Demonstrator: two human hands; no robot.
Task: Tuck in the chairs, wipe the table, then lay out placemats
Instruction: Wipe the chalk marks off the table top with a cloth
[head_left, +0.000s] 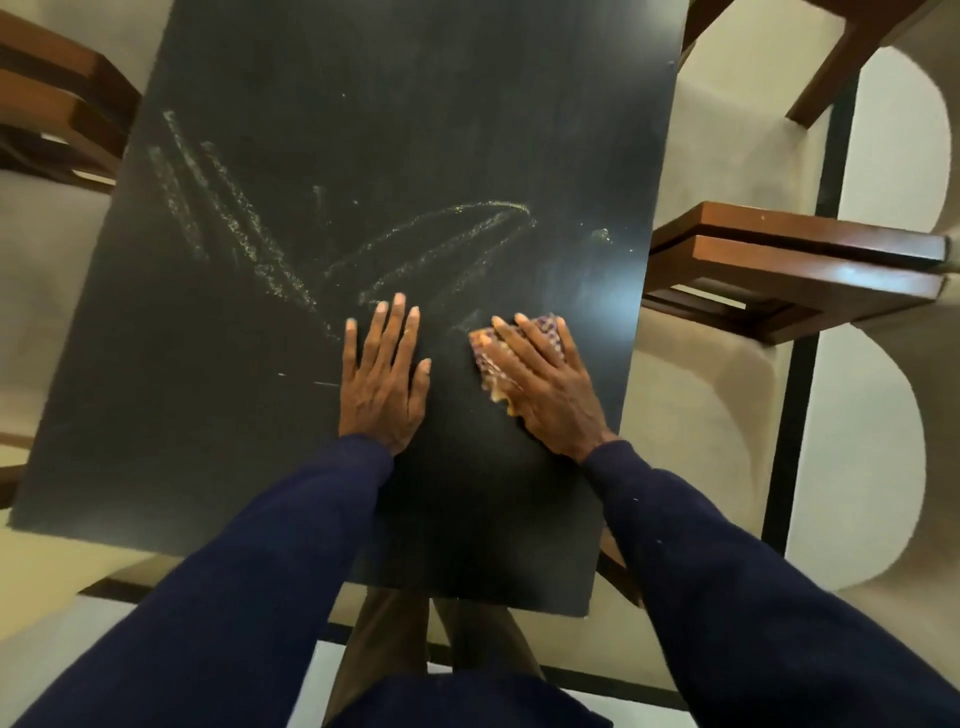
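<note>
Ten straight fingers (397, 325) lay flat: left hand (384, 384) bracing the matte black worktop (363, 104), right hand (545, 387) pressing a crumpled checked cloth (549, 326) that probably needed overlapping strokes across far pale streaks (441, 244).

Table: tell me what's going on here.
A person is wiping the dark table. The right hand presses a checked cloth flat near the right edge; the left hand rests flat beside it, fingers spread. Pale streaks mark the top farther out. On both sides stand wooden chairs.
</note>
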